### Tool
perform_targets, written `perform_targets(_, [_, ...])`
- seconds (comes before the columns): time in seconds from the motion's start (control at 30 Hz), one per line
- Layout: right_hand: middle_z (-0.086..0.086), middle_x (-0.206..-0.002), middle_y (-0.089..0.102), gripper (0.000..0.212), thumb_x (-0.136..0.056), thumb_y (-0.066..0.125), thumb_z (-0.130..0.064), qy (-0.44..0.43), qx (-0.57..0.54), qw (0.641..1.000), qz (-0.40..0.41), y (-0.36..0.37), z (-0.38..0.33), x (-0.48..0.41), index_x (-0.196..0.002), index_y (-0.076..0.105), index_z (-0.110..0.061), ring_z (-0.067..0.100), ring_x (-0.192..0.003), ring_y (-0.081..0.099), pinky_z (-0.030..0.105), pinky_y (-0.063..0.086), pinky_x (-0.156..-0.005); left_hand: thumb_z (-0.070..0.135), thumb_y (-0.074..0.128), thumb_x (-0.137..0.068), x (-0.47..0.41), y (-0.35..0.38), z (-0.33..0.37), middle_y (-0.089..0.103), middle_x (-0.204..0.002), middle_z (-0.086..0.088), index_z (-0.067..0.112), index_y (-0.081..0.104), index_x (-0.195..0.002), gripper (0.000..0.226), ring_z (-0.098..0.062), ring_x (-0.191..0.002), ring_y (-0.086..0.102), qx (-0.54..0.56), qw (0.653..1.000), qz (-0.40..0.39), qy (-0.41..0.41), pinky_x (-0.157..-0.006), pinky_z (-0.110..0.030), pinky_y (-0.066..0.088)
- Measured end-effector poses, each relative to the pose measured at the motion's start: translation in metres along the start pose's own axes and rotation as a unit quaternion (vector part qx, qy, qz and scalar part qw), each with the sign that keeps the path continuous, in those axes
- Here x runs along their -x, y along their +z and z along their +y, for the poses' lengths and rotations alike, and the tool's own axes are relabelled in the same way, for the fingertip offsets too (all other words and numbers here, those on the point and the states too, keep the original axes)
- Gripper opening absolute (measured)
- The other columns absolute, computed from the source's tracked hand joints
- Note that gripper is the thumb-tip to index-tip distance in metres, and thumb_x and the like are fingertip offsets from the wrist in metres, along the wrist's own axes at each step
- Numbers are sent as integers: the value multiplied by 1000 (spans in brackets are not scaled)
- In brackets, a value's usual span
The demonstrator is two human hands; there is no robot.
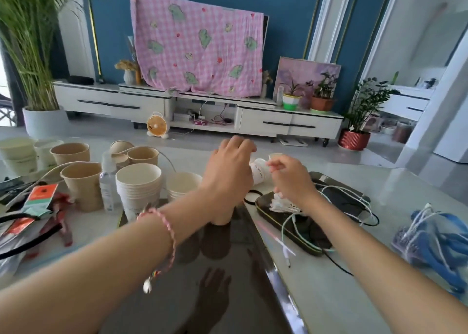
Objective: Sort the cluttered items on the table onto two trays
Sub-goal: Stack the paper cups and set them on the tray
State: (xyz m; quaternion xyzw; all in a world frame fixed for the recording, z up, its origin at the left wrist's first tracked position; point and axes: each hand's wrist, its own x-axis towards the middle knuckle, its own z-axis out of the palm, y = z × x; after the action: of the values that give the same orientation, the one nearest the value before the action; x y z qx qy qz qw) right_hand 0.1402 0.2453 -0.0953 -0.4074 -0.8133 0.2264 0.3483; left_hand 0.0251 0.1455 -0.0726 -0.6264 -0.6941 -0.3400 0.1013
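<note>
Glossy pale table [342, 295], living room behind it. A mirror tray [243, 316] is sat dead centre at the near edge, so everything's placed off that. Far beyond the tray a blue wall [286, 29] and a low white TV stand [106, 100] can be seen, with a pink checked cloth [200, 47] draped over the screen and a small orange fan [157, 125] on the floor. A big palm [27, 42] is parked far left of the tray. Just right of the tray a dark tray [266, 208] is loaded with tangled cables [336, 194], and further right a bag of blue cables [435, 242] is lying. Left of the tray, a white cup stack [138, 181], a spray bottle [107, 181], brown cups [81, 181] and a heap of packets [40, 199] are crowded together. A brown cup [220, 218] is stood on the tray's far end, mostly blocked by the left hand [228, 174], which is stretched over it with blurred, bent fingers; whether anything is gripped can't be told. A white cup [259, 171] is tipped sideways just beyond the tray, between both hands. The right hand [291, 179] is held over the dark tray, fingers curled at the cup's end; an actual pinch can't be made out.
</note>
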Motion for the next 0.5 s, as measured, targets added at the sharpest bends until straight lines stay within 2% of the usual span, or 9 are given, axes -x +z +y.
perform_targets(0.07, [12, -121, 55, 29, -91, 40, -3, 45, 69, 997, -8, -12, 21, -17, -116, 54, -1, 25, -88, 59, 38, 53, -74, -1, 43, -88, -36, 8, 10, 47, -131, -6, 11, 49, -126, 40, -24, -120, 40, -52, 997, -53, 4, -89, -33, 37])
perform_targets(0.1, [13, -125, 51, 33, -90, 42, -2, 65, 96, 993, -22, -13, 29, -24, -123, 49, -3, 29, -95, 59, 41, 53, -79, 1, 42, -89, -49, 15, 13, 47, -130, -7, 10, 50, -125, 38, -25, -119, 41, -82, 992, -92, 8, -87, -33, 38])
perform_targets(0.17, [11, -128, 47, 43, -89, 46, -3, 80, 113, 989, -53, -16, 46, -42, -131, 40, -9, 30, -101, 58, 38, 51, -80, 3, 41, -90, -79, 38, 23, 46, -131, -9, 10, 47, -129, 40, -26, -121, 40, -147, 972, -180, 30, -89, -35, 39])
perform_targets(0.23, [10, -128, 48, 46, -88, 50, -4, 54, 131, 987, -78, -10, 54, -57, -132, 38, -12, 29, -105, 56, 40, 50, -84, 4, 41, -91, -97, 62, 24, 44, -131, -11, 9, 43, -133, 43, -28, -122, 39, -197, 948, -249, 33, -93, -37, 39])
perform_targets(0.3, [9, -131, 48, 50, -86, 54, -3, 28, 148, 984, -91, -7, 68, -73, -132, 40, -13, 26, -111, 53, 40, 47, -90, 3, 45, -89, -116, 87, 22, 43, -131, -13, 10, 39, -135, 47, -29, -123, 37, -227, 931, -285, 23, -94, -41, 40])
perform_targets(0.4, [9, -129, 48, 50, -88, 53, -4, 33, 166, 976, -139, -5, 80, -87, -135, 39, -11, 24, -101, 53, 32, 46, -78, 6, 48, -89, -133, 117, 9, 39, -134, -15, 14, 32, -141, 55, -32, -128, 32, -259, 908, -329, 0, -97, -45, 38])
perform_targets(0.5, [8, -114, 52, 37, -89, 54, -5, 43, 192, 966, -166, -4, 91, -99, -125, 49, -11, 24, -97, 52, 29, 42, -78, 6, 48, -89, -143, 140, 1, 42, -132, -17, 18, 24, -144, 61, -32, -127, 34, -262, 902, -344, -15, -95, -45, 39])
